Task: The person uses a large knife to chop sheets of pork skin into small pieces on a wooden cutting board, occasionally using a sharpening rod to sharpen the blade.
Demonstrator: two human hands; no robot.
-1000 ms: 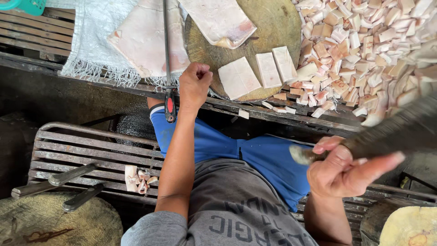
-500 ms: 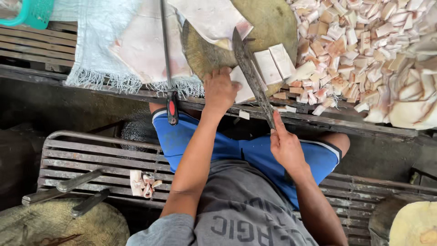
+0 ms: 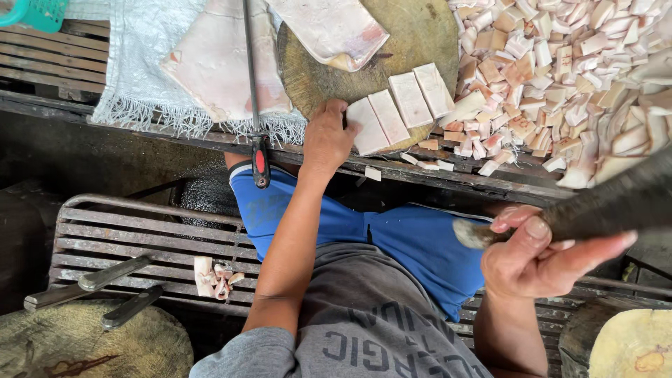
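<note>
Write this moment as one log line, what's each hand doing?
left hand: on white slabs | right hand: raised, gripping knife handle | chopping block

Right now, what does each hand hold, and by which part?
The right hand grips a blurred dark cleaver by its handle. The left hand holds nothing; it presses pale rectangular slabs.

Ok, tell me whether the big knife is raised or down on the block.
Raised. The right hand grips the knife by its handle, off the round chopping block, while the left hand steadies the pale strips.
</note>
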